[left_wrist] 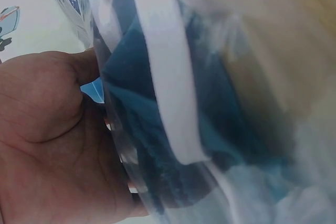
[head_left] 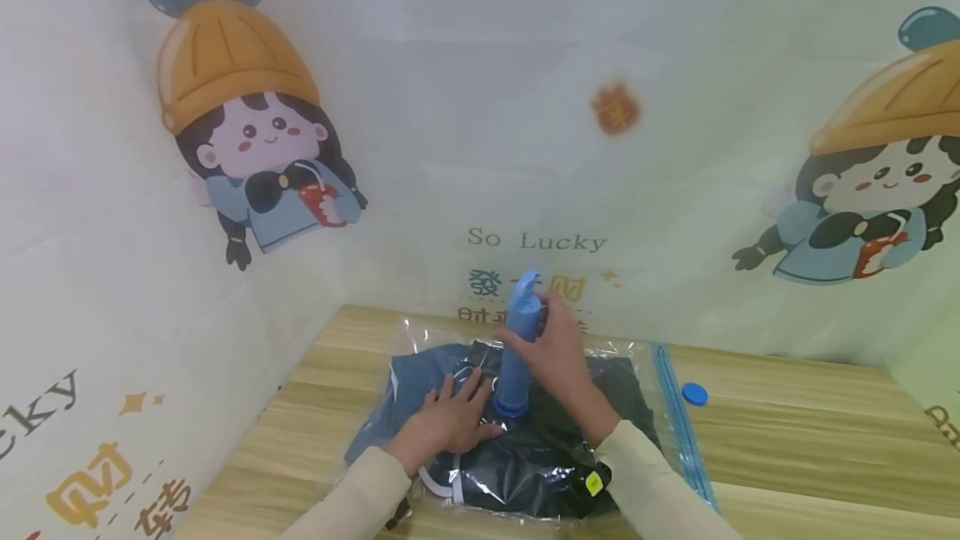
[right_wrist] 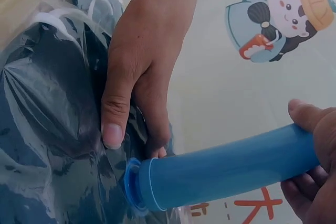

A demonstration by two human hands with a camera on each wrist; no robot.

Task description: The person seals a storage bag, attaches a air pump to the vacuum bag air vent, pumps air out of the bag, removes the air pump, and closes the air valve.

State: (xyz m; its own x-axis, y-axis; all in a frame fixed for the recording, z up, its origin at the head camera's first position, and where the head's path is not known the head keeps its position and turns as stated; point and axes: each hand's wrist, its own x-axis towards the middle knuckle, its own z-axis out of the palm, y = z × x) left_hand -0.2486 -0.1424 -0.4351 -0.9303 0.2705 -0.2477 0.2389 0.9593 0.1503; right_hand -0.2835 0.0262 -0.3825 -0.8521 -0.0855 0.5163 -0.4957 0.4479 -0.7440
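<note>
A clear vacuum storage bag [head_left: 525, 482] with dark folded clothes inside lies on the wooden table. Upright on the bag's round blue valve [right_wrist: 133, 184] stands a blue hand pump [head_left: 514, 369], its base right at the valve. My right hand [head_left: 558, 352] grips the upper part of the pump barrel, thumb on one side and fingers on the other. Spread flat, my left hand [head_left: 452, 422] presses on the bag just left of the pump base. In the left wrist view, white trim [left_wrist: 168, 77] on the clothing shows through the plastic.
A round blue cap [head_left: 695, 393] lies on the table [head_left: 795, 432] to the right of the bag. The bag's blue zip edge [head_left: 681, 419] runs along its right side. Behind the table hangs a pale printed cloth [head_left: 465, 107] with cartoon figures.
</note>
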